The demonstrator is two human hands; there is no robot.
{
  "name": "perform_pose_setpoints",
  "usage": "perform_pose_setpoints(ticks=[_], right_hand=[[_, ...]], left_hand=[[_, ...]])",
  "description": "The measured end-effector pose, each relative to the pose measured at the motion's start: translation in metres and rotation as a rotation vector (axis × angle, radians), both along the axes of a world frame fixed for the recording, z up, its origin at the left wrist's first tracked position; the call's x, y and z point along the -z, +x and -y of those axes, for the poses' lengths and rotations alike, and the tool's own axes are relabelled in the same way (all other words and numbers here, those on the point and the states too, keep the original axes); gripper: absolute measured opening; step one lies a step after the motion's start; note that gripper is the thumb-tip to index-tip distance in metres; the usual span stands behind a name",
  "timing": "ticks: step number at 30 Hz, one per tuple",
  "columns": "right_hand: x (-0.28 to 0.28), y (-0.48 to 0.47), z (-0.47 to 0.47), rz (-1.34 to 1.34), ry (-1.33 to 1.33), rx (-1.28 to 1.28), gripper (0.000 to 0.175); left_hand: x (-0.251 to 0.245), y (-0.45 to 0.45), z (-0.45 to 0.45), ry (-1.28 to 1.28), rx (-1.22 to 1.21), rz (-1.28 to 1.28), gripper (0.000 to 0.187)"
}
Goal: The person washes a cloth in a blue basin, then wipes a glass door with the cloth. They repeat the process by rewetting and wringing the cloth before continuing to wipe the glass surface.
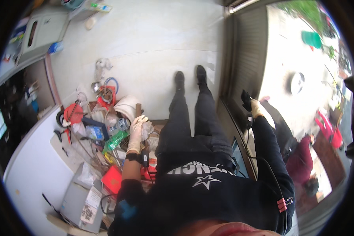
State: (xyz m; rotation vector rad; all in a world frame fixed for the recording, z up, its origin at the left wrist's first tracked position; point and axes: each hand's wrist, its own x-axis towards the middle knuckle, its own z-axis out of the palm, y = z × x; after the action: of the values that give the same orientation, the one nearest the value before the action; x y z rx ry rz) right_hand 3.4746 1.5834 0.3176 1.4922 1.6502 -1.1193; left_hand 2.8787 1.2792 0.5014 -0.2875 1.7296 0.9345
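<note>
My left hand (137,131), in a pale glove, is at a cluttered heap left of my legs. Its fingers are closed around a brown stick or tool handle (138,109), whose upper end sticks out above them; the rest of it is hidden. A crumpled clear plastic bag (147,129) is against the hand, and a green plastic bottle (116,140) lies to its left. Out to the right, beside the doorway, my gloved right hand (256,108) grips a small black object (246,99) too unclear to name.
A white bucket (126,107) lies tipped over in the heap, near a red reel (106,96) and a red box (112,179). A grey case (79,203) stands lower left. Outside the metal door frame (236,53), a person in dark red (301,160) is near a round basin (297,83).
</note>
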Motion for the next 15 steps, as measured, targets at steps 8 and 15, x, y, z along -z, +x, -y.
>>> perform_pose_setpoints(ticks=[8,15], right_hand=[[0.049,0.010,-0.051,0.206,-0.022,-0.078,0.057],[0.078,0.021,-0.045,0.344,0.063,0.122,0.027]], left_hand=[[-0.008,0.051,0.021,-0.133,0.038,-0.194,0.024],[0.001,0.101,0.059,-0.200,-0.012,-0.240,0.022]])
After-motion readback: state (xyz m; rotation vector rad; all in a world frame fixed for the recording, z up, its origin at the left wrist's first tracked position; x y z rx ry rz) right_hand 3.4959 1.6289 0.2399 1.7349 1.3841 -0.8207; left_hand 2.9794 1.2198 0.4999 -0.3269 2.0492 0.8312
